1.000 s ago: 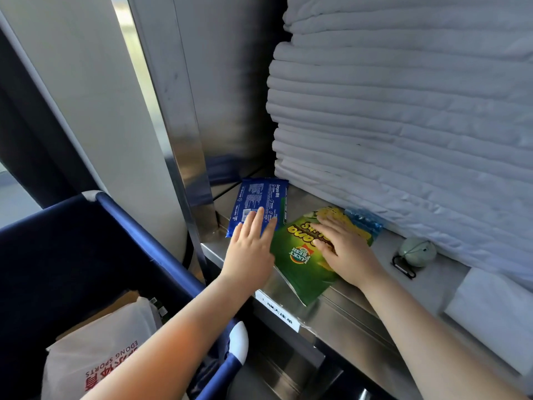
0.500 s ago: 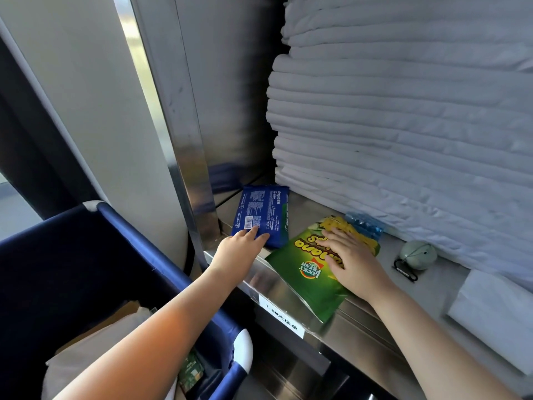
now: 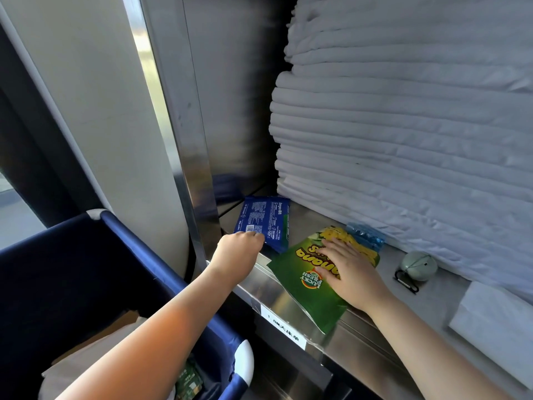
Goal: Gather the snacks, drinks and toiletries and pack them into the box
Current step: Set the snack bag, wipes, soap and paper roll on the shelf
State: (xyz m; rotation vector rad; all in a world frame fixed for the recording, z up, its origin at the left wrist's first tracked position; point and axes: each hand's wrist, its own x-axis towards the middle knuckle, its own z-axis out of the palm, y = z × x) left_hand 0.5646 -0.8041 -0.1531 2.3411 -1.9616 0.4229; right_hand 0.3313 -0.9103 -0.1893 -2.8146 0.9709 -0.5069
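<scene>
A blue flat packet (image 3: 266,219) lies on the steel shelf (image 3: 305,223). My left hand (image 3: 238,254) pinches its near corner with curled fingers. Beside it a green banana-chip bag (image 3: 302,287) hangs over the shelf's front edge. My right hand (image 3: 350,272) lies flat on the bag, fingers spread. A small light-blue pack (image 3: 366,235) peeks out behind the bag, partly hidden.
A tall stack of folded white linen (image 3: 403,125) fills the shelf behind. A pale green round case with a black clip (image 3: 418,265) and a folded white cloth (image 3: 496,316) sit to the right. A navy fabric bin (image 3: 86,255) at lower left holds a white bag.
My left hand went from flat on the blue packet to curled on its near corner, drawn back toward the shelf edge. The green bag slid a little nearer under my right hand.
</scene>
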